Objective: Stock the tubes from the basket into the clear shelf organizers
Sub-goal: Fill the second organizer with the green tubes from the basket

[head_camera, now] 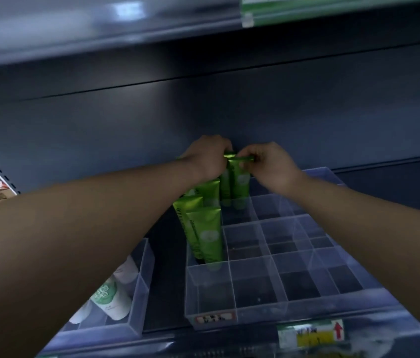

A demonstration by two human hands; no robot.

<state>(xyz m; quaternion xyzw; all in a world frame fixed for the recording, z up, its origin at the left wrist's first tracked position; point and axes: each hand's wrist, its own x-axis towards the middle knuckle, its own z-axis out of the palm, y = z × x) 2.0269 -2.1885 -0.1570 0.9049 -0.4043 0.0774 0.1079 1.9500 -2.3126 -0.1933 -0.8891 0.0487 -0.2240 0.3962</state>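
Green, glossy tubes [207, 239] stand cap-down along the left side of the clear organizer [210, 290], which sits on a dark shelf [165, 280].

Head view, the only one:
- **Hands:** Both work at the rear tube [240, 183], at the back of the organizer. The left hand [207, 157] is curled over its flat crimped top. The right hand [272, 165] pinches the same crimp, fingers [249, 153] closed on it.
- **Handling, as judged:** The tubes look light, soft-walled and slick, and prone to toppling. Take hold at the stiff crimp or mid-body.
- **Organizer:** The walls are thin, rigid, transparent plastic, forming square cells. Most cells are vacant.
- **Other items:** White tubes [112, 298] lie in a neighbouring tray [136, 303]. The basket is not in view.
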